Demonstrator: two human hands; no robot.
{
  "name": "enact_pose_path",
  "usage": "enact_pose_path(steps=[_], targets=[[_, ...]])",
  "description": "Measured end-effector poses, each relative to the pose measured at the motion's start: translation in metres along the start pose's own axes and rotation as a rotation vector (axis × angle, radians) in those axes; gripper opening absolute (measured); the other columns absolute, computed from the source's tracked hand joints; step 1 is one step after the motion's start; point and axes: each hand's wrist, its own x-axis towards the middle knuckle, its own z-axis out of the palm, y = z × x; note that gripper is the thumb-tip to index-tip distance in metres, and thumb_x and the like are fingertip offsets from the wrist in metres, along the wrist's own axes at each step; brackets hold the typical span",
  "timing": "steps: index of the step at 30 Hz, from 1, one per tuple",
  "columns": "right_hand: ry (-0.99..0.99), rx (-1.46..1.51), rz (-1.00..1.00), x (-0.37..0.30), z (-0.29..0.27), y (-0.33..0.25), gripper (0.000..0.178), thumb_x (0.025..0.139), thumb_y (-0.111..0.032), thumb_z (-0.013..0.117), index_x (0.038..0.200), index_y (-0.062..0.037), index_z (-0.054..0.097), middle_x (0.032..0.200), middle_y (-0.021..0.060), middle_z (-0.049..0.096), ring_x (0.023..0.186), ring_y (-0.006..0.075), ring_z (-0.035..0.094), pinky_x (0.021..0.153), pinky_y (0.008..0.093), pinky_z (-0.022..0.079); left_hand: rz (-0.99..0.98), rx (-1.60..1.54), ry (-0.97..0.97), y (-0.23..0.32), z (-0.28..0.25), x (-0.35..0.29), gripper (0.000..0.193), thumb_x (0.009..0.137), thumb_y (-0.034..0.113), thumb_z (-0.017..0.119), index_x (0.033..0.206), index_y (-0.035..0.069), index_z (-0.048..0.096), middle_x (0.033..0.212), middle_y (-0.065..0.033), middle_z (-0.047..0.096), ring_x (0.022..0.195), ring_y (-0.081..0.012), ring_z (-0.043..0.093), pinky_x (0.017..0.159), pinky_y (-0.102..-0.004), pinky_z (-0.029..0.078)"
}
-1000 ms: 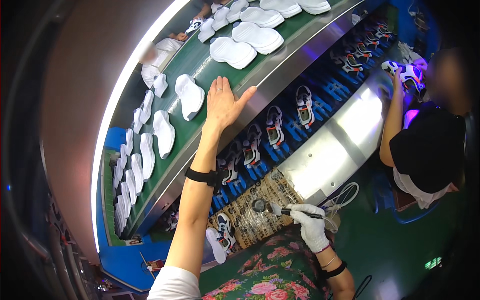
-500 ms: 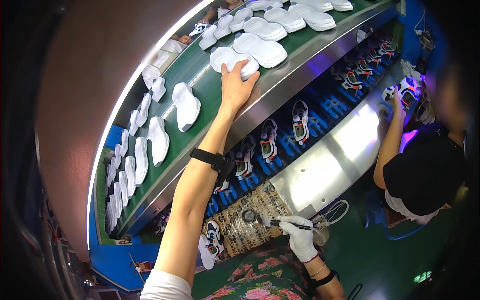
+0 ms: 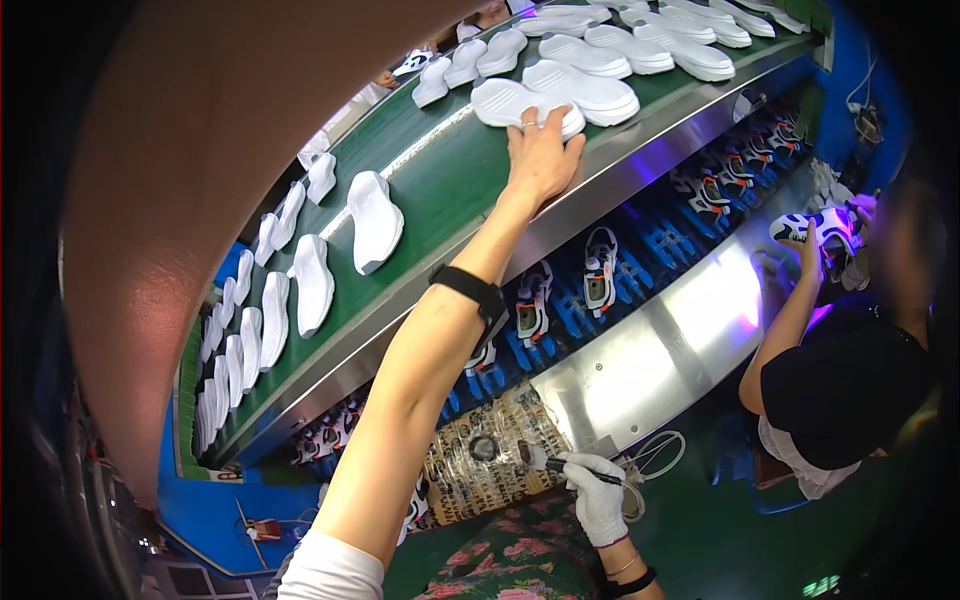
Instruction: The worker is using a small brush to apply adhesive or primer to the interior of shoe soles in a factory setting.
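Note:
My left hand (image 3: 545,158) reaches up onto the green conveyor belt, its fingers bent over the near end of a white shoe sole (image 3: 508,102) and its thumb out to the side. That sole lies flat and touches a second white sole (image 3: 585,90) beside it. In a white knit glove, my right hand (image 3: 597,498) grips a brush (image 3: 560,467) with a dark handle and pale bristles. The bristle end is over a plastic-wrapped, patterned surface (image 3: 480,490), near a round dark pot (image 3: 484,446).
More white soles (image 3: 375,222) stand along the belt (image 3: 430,190). Below its metal edge, sneakers (image 3: 600,270) sit on blue racks. A shiny metal counter (image 3: 640,375) runs right toward a co-worker (image 3: 830,390) holding a sneaker (image 3: 815,235). A thin hose (image 3: 660,455) loops beside my glove.
My left hand and the soles under and beside it have shifted right along the belt. My right hand has lowered slightly, and the brush tip has moved off the round pot toward the right.

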Motion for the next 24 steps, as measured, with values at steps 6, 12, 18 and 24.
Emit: enact_pose_path(steps=[6, 12, 18, 24], targets=[[0.006, -0.012, -0.016, -0.002, 0.004, 0.005, 0.017, 0.08, 0.007, 0.067, 0.096, 0.0046, 0.073, 0.093, 0.0134, 0.074, 0.069, 0.0137, 0.064, 0.064, 0.0233, 0.05, 0.055, -0.183, 0.037, -0.001, -0.008, 0.005, 0.043, 0.086, 0.02, 0.07, 0.127, 0.013, 0.06, 0.137, -0.0228, 0.048, 0.115, -0.0433, 0.056, 0.097, -0.0476, 0.047], [-0.056, -0.035, -0.028, -0.011, 0.017, 0.015, 0.017, 0.08, 0.006, 0.07, 0.097, 0.0048, 0.073, 0.094, 0.0138, 0.075, 0.071, 0.0126, 0.065, 0.063, 0.0226, 0.051, -0.044, -0.487, 0.29, -0.003, -0.019, -0.012, 0.034, 0.084, 0.008, 0.071, 0.115, 0.009, 0.057, 0.13, -0.0232, 0.042, 0.106, -0.0463, 0.056, 0.09, -0.048, 0.048], [-0.039, -0.075, -0.042, -0.023, 0.029, 0.026, 0.016, 0.081, 0.006, 0.068, 0.097, 0.0056, 0.072, 0.1, 0.0156, 0.074, 0.072, 0.0131, 0.065, 0.064, 0.0225, 0.051, -0.119, -0.78, 0.392, -0.013, -0.037, -0.048, 0.038, 0.083, 0.011, 0.075, 0.116, 0.002, 0.057, 0.132, -0.016, 0.039, 0.102, -0.0236, 0.057, 0.085, -0.0335, 0.053], [-0.049, -0.129, -0.031, -0.04, 0.041, 0.035, 0.02, 0.083, 0.006, 0.067, 0.103, 0.0061, 0.07, 0.104, 0.0166, 0.073, 0.073, 0.0141, 0.065, 0.063, 0.022, 0.052, -0.148, -0.974, 0.455, -0.019, -0.053, -0.076, 0.037, 0.083, 0.011, 0.077, 0.113, -0.001, 0.057, 0.137, -0.016, 0.036, 0.109, -0.0232, 0.057, 0.09, -0.0325, 0.054]])
